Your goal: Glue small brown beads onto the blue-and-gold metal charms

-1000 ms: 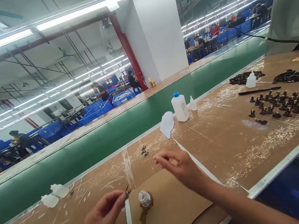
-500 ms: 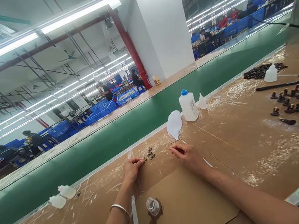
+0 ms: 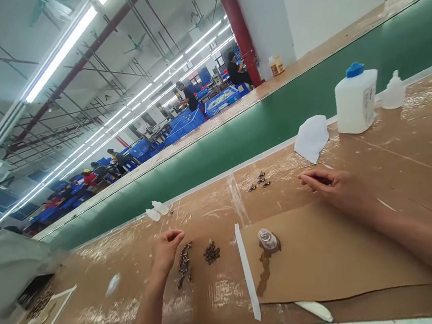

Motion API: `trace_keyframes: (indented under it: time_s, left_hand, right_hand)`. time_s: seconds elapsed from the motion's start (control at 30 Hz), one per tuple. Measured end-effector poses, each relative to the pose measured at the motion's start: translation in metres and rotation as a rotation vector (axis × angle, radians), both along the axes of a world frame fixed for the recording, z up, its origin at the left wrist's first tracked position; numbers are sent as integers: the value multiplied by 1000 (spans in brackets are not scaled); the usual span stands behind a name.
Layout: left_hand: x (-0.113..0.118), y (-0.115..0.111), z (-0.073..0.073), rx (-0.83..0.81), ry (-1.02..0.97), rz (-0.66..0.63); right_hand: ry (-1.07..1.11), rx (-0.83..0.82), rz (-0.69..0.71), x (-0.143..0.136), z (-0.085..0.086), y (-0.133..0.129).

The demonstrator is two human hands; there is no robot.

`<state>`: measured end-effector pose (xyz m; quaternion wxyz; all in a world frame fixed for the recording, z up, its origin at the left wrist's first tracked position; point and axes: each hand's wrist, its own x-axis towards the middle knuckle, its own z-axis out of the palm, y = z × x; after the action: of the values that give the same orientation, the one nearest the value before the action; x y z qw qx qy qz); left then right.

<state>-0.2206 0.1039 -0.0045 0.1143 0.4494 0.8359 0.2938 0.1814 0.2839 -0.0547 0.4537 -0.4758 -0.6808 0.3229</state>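
Observation:
My left hand (image 3: 166, 250) is above the table on the left, thumb and fingertips pinched together; anything between them is too small to make out. Just right of it lies a row of small dark-blue and gold pieces (image 3: 184, 266), and beyond that a pile of small dark round parts (image 3: 212, 253). My right hand (image 3: 328, 187) is also closed in a pinch, low over the table, its contents unclear. A thin stick (image 3: 309, 165) lies just beyond its fingertips. Several more blue and gold pieces (image 3: 260, 181) form a small group left of my right hand.
A small glass jar (image 3: 268, 240) stands in a wet stain on a brown board (image 3: 318, 257). White paper (image 3: 312, 137), a blue-capped bottle (image 3: 354, 100) and a dropper bottle (image 3: 394, 91) stand at the back right. Two small bottles (image 3: 157, 210) lie left, beside a green belt (image 3: 217, 152).
My left hand has moved from the small group of pieces to the row at the left, still pinched. My right hand keeps its pinch near the stick. The view has turned left.

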Motion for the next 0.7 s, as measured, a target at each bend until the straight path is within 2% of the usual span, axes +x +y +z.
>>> trace_keyframes:
  time_s: [0.07,0.17,0.33,0.53,0.7]
  left_hand:
    - [-21,-21,-7,-62,5,34]
    - [-32,-35,-20,-130,6,15]
    - [-30,-25,-34,-150,102,-75]
    - [-28,-8,-32,-146,263,-261]
    - [-25,-7,-35,-118,309,-302]
  right_hand:
    - [-7,-12,-2,-2,-3,2]
    - [-15,-20,-13,-3,-6,5]
    - [-25,-10,-34,-2,-8,7]
    - [-30,0,-34,1,-11,8]
    - [-58,-5,-32,0,-10,7]
